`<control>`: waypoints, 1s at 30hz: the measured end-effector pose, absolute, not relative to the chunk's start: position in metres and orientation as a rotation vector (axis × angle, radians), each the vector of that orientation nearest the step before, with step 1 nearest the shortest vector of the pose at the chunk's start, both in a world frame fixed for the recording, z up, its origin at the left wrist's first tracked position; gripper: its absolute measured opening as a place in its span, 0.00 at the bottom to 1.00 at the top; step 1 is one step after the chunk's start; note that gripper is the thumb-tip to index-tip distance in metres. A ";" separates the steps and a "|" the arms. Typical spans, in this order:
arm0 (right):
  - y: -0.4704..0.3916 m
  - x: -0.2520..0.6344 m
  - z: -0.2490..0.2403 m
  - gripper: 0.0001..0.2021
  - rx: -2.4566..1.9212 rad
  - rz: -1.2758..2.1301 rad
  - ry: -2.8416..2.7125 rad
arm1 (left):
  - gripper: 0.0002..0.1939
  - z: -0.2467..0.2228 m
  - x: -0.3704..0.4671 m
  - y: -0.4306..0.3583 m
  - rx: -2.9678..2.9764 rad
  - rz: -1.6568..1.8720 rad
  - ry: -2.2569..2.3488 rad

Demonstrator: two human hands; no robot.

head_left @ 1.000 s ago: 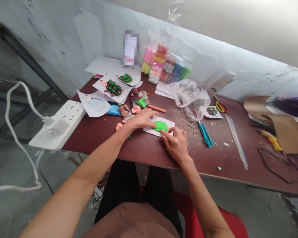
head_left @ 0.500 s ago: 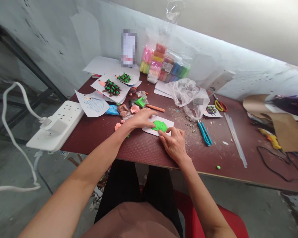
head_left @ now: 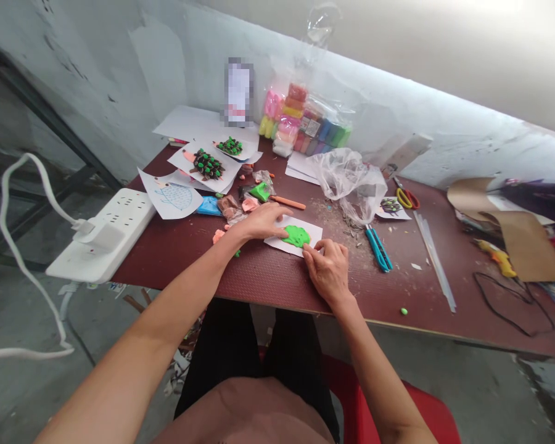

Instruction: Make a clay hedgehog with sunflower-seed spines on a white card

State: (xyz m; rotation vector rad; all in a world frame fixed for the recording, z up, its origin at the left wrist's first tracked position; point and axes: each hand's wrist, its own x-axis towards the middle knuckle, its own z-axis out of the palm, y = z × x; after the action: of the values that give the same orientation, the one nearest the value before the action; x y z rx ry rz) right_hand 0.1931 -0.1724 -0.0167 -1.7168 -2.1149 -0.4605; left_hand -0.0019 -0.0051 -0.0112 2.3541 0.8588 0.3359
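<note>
The left hand [head_left: 264,221] arches over the near work, its fingers loosely spread and gripping nothing I can see, the thumb touching the left edge of the flattened green clay [head_left: 296,235]. The right hand [head_left: 327,266] has its fingers half curled, tips at the clay's lower right edge; whether they pinch it I cannot tell. The clay lies on a small white card [head_left: 314,229] on the dark red table [head_left: 254,277], between the two hands. Just beyond is an orange stick [head_left: 287,202]; to the right, a teal cutter [head_left: 378,248] near a crumpled clear bag [head_left: 349,176]. Farther out sit a spiky hedgehog figure [head_left: 206,165] on paper, scissors [head_left: 407,198] and, at far left, a white power strip [head_left: 86,262].
</note>
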 end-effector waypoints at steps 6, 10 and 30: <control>-0.173 0.195 -0.019 0.16 -1.803 -0.477 -2.050 | 0.31 -0.010 -0.002 -0.005 2.366 0.326 0.853; -0.172 0.194 -0.020 0.16 -1.845 -0.460 -2.060 | 0.31 -0.009 -0.002 -0.007 2.364 0.328 0.866; -0.175 0.198 -0.021 0.14 -1.801 -0.371 -1.838 | 0.31 -0.011 -0.002 -0.006 2.356 0.335 0.861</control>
State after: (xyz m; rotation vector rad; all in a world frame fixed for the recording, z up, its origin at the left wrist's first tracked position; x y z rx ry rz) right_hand 0.1984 -0.1747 -0.0214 -1.8009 -1.8383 -0.3710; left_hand -0.0024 -0.0062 -0.0110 2.3556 0.8612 0.3346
